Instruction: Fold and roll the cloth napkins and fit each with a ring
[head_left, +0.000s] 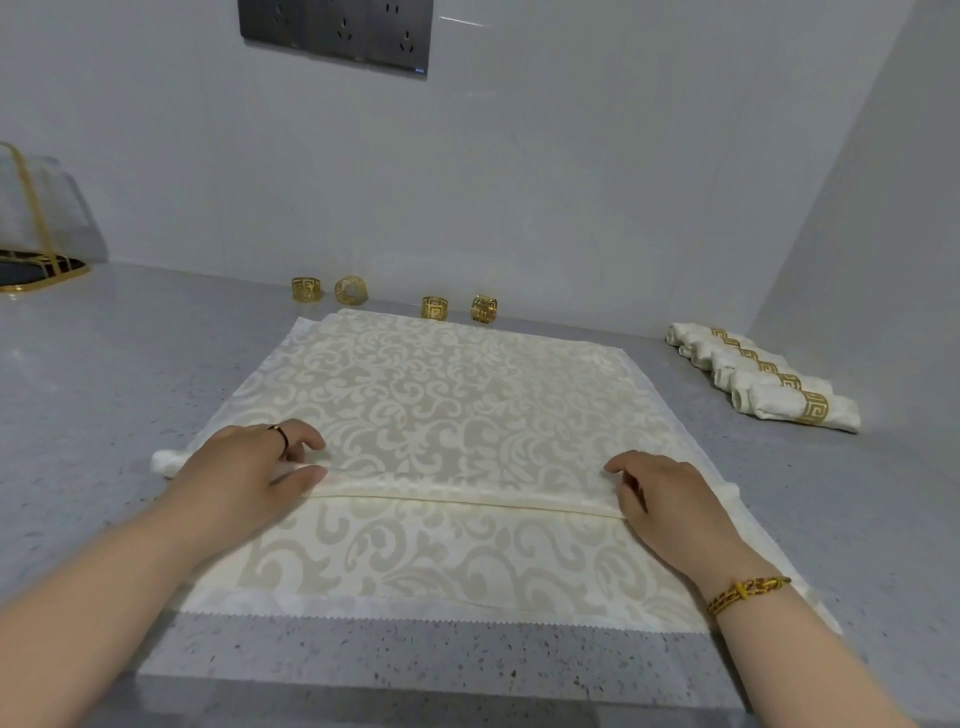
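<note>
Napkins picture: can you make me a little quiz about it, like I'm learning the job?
1. How many loose rings sit behind the spread napkin?
2. True or false: the finished rolls lie on the person's left.
3. What do the left hand and right hand hold? A a ring; B the napkin's rolled edge; C a finished roll.
Key: 1 four; 2 false, they lie on the right; 3 B.
</note>
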